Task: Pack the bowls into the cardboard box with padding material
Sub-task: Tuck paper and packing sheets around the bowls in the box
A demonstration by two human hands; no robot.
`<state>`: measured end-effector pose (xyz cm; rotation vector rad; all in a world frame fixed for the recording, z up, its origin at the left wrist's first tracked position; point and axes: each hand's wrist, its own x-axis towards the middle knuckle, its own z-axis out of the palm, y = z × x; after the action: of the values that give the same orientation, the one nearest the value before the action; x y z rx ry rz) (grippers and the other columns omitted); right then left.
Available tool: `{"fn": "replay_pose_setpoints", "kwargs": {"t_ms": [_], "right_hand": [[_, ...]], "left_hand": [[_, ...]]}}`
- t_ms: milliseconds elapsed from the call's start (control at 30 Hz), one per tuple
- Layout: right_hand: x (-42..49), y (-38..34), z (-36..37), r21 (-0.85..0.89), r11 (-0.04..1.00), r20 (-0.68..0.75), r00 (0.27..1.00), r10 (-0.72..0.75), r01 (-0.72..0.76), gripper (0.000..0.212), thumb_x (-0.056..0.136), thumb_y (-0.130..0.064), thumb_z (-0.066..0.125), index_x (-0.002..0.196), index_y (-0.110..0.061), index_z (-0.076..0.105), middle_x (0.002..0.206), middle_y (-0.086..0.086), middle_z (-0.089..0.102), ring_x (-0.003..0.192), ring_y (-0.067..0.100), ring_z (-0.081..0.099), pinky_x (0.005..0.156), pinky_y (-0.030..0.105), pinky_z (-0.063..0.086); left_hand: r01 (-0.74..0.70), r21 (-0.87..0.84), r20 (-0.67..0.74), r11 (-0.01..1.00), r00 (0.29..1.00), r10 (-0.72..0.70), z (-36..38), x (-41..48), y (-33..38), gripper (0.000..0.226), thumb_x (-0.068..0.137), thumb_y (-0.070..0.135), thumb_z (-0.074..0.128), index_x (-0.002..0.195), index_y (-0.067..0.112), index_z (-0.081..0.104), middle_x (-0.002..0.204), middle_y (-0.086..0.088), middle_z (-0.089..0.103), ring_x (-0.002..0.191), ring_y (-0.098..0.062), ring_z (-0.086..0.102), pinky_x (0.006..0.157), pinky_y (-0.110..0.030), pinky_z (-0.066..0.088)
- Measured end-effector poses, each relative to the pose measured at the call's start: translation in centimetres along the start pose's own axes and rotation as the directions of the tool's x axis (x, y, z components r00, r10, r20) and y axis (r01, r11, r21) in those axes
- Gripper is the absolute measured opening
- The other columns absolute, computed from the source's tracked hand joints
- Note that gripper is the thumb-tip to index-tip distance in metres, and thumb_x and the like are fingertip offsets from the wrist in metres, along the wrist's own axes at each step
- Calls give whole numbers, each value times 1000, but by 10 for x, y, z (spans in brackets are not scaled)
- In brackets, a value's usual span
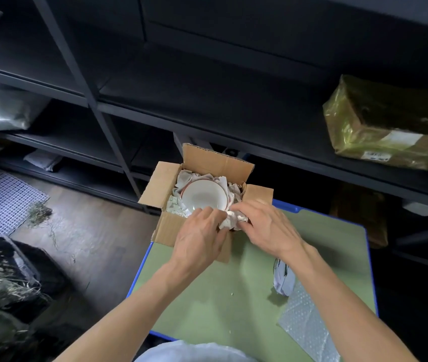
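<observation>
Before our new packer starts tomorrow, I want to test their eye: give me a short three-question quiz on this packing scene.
1. True or false: the bowl sits inside the cardboard box with crumpled paper around it.
2. What does the right hand grip? A) a wad of white paper B) a tape roll C) scissors.
3. Fill in: the bubble wrap lies on the table to the person's ____.
Key: 1 true; 2 A; 3 right.
</observation>
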<state>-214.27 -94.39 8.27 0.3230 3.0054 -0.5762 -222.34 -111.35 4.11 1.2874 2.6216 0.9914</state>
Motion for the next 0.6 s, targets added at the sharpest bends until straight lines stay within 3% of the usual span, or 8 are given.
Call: {"fn": "replay_pose_setpoints", "kwargs": {"t_ms": [133, 233, 367, 433, 500, 600], "right_hand": [[4, 1, 3, -47, 998, 7, 999, -40, 40, 29, 96, -24, 60, 124, -24, 65, 117, -9, 58, 111, 14, 48, 87, 24, 36], [7, -1, 0, -84, 995, -16, 998, -58, 56, 23, 94, -24, 63, 117, -24, 65, 112, -12, 62, 104, 13, 46, 75, 19, 24], [12, -3, -2, -101, 993, -25, 998, -63, 61, 13, 89, -16, 66, 100, -21, 64, 99, -10, 66, 96, 17, 50, 64, 25, 14], [18, -2, 0, -110, 991, -1, 997, -77, 76, 12, 85, -12, 67, 93, -21, 65, 94, -9, 66, 95, 19, 50, 65, 27, 19], [24, -2, 2, -103, 991, 13, 996, -85, 86, 13, 84, -10, 68, 90, -22, 69, 94, -9, 64, 96, 19, 49, 68, 30, 34], [30, -2, 3, -117, 990, 18, 997, -77, 79, 15, 84, -9, 66, 89, -21, 73, 96, -7, 59, 99, 18, 46, 77, 35, 44]], "left_hand": [[-15, 26, -9, 1000, 1000, 15, 3, -1, -2, 13, 90, 21, 63, 100, 14, 66, 85, -1, 56, 71, -24, 44, 60, -43, 45], [29, 36, 10, 999, 1000, -29, 2, 3, -1, 11, 90, 18, 60, 97, 18, 68, 82, 3, 61, 71, -23, 47, 60, -40, 45], [64, 86, 60, 994, 996, -69, -1, 13, -1, 10, 86, 15, 61, 89, 23, 66, 77, 7, 66, 70, -24, 52, 56, -36, 41], [66, 123, 87, 990, 993, -77, -2, 18, -2, 6, 86, 19, 63, 84, 23, 67, 77, 5, 64, 71, -24, 51, 56, -35, 39], [52, 136, 100, 989, 993, -66, -1, 19, 0, 8, 87, 20, 63, 84, 24, 69, 78, 4, 62, 71, -23, 49, 56, -36, 40], [-27, 103, 86, 994, 996, 18, 4, 18, 3, 16, 88, 20, 58, 76, 22, 67, 72, 4, 59, 64, -21, 44, 56, -38, 41]]}}
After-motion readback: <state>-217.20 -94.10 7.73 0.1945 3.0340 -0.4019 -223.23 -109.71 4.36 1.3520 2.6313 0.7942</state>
